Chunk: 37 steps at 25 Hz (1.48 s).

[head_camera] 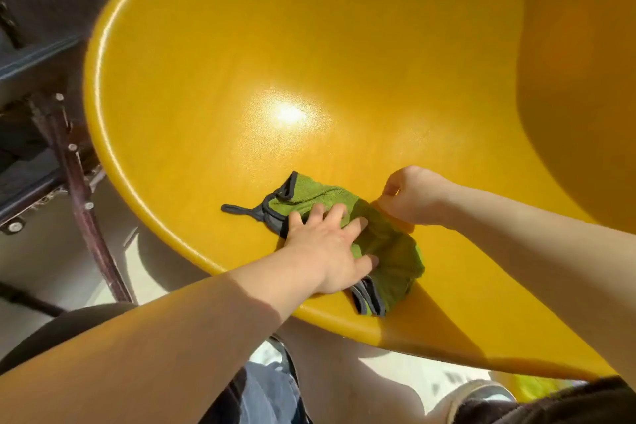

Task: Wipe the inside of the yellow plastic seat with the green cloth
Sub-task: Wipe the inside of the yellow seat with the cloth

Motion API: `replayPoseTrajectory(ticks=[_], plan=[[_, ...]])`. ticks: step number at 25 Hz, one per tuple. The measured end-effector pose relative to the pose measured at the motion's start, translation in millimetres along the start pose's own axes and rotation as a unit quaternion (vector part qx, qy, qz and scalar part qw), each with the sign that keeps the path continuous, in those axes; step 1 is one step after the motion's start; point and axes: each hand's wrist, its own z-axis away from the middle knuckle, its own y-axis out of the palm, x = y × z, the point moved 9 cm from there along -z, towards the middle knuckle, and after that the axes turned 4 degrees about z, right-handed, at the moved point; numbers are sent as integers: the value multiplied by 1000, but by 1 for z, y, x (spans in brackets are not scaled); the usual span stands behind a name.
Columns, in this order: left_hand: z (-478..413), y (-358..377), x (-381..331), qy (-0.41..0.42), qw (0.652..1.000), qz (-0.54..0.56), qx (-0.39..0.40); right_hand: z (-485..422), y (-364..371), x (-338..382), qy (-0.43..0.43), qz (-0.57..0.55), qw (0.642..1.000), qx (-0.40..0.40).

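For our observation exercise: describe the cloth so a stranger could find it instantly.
Start at the big glossy yellow plastic seat. Near its front rim lies a crumpled green cloth with grey edging and a grey loop, pressed by the left hand and pinched by the right hand. Nothing else there is green.

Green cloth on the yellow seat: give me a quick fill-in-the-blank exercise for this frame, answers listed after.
1. The left hand lies ____ on the green cloth, fingers spread.
2. The right hand pinches the cloth's ____ edge.
3. The cloth's trim and hanging loop are ____ in colour.
4. The cloth lies near the yellow seat's ____ rim.

Answers: flat; far; grey; near
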Motion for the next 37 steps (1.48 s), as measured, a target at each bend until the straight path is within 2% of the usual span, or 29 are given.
replayPoseTrajectory(ticks=[3, 6, 8, 9, 11, 13, 16, 17, 19, 21, 22, 23, 25, 28, 30, 34, 37], plan=[[-2, -18, 68, -38, 995, -80, -34, -2, 2, 39, -45, -8, 999, -7], [11, -57, 155, -145, 972, -174, -69, -4, 10, 71, -86, -10, 996, 1], [24, -76, 179, -192, 951, -221, -95, -5, 18, 86, -103, -12, 994, 17], [28, -75, 175, -196, 952, -214, -96, -6, 22, 90, -107, -11, 994, 28], [32, -50, 145, -160, 977, -126, -65, -8, 29, 95, -105, -7, 993, 45], [43, -18, 101, -66, 996, -65, -19, -13, 33, 94, -92, 0, 995, 46], [46, -25, 103, 15, 996, -83, -30, -22, 33, 90, -73, -16, 997, 32], [40, -40, 123, 3, 993, -105, -49, -24, 32, 91, -72, -20, 997, 29], [31, -76, 176, -79, 975, -188, -89, -29, 23, 94, -77, -37, 996, 13], [27, -106, 207, -156, 944, -255, -140, -35, 4, 98, -78, -107, 991, -14], [25, -109, 206, -174, 939, -256, -148, -38, -6, 100, -71, -159, 984, -28], [23, -102, 198, -177, 946, -233, -141, -40, -12, 102, -62, -206, 976, -38], [21, -71, 169, -125, 973, -167, -102, -48, -15, 112, -57, -245, 967, -45], [13, -61, 159, -25, 982, -159, -99, -73, -9, 130, -63, -209, 975, -42], [-4, -90, 181, -17, 965, -208, -158, -96, -15, 134, -55, -200, 976, -72], [-50, -183, 220, -68, 899, -349, -257, -135, -42, 128, -14, -327, 934, -144], [-78, -243, 224, -119, 884, -334, -306, -149, -58, 115, -14, -358, 911, -203]])
